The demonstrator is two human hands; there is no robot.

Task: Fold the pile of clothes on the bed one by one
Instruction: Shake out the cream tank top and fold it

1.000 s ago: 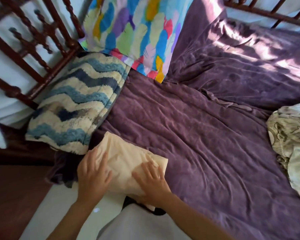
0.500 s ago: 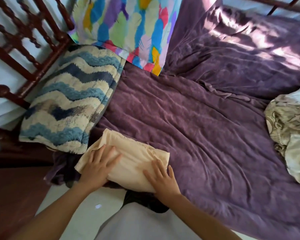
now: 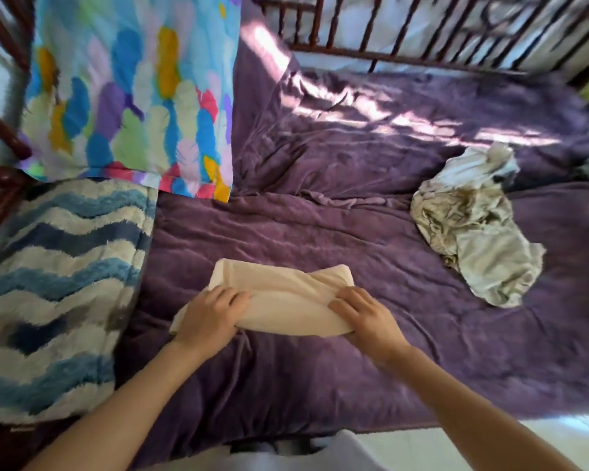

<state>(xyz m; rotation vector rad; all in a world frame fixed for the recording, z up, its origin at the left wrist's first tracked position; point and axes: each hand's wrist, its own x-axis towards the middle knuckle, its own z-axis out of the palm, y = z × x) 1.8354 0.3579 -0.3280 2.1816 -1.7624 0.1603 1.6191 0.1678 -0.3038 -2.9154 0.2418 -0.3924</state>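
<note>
A cream garment (image 3: pixel 286 300), folded into a small bundle, lies on the purple bedspread (image 3: pixel 354 351) near the front edge of the bed. My left hand (image 3: pixel 208 317) grips its left end with curled fingers. My right hand (image 3: pixel 364 317) grips its right end the same way, and the near layer is lifted and rolled between both hands. A crumpled pile of pale patterned clothes (image 3: pixel 480 226) lies on the bed to the right, apart from my hands.
A blue-and-white wavy cushion (image 3: pixel 58 294) lies at the left beside the garment. A bright feather-print pillow (image 3: pixel 130 93) leans behind it. Dark wooden rails (image 3: pixel 422 28) run along the back and left side. Pale floor (image 3: pixel 490 443) shows at the lower right.
My hands went from lying flat on the folded cream garment to gripping its two ends. The garment now sits further onto the bed, and the view has swung right, showing the whole clothes pile.
</note>
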